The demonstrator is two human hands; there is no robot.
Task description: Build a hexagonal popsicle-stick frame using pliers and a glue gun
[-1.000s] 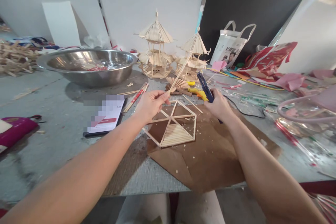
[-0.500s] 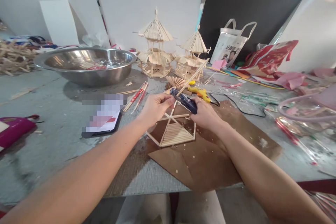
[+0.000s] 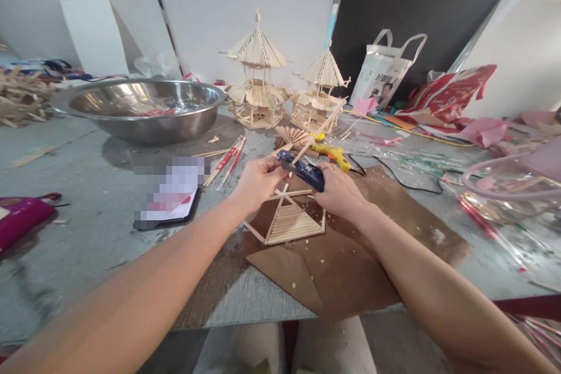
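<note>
My left hand (image 3: pixel 263 180) is closed in a pinch at the lower end of a thin wooden stick (image 3: pixel 322 131), which slants up to the right. In my right hand (image 3: pixel 344 190) is a dark blue hand tool (image 3: pixel 302 170), seemingly a cutter, wrapped in the fingers. The stick crosses the tool near its left end; the jaws are too small to make out. Below both hands lies a flat frame of wooden sticks (image 3: pixel 294 225), with one triangular section filled by parallel sticks. It rests on brown paper (image 3: pixel 350 269), dotted with small chips.
Two stick pagodas (image 3: pixel 256 82) stand at the back. A steel basin (image 3: pixel 144 123), a phone (image 3: pixel 170 196) and red-wrapped chopsticks (image 3: pixel 228 158) are on the left. Beyond my right hand lies a yellow glue gun (image 3: pixel 333 156) with a black cord. Plastic wrappers (image 3: pixel 421 163) litter the right side.
The blue tool has turned slightly in my right hand, showing more of its side. My left hand keeps its pinch on the stick. The whole view shifts a little.
</note>
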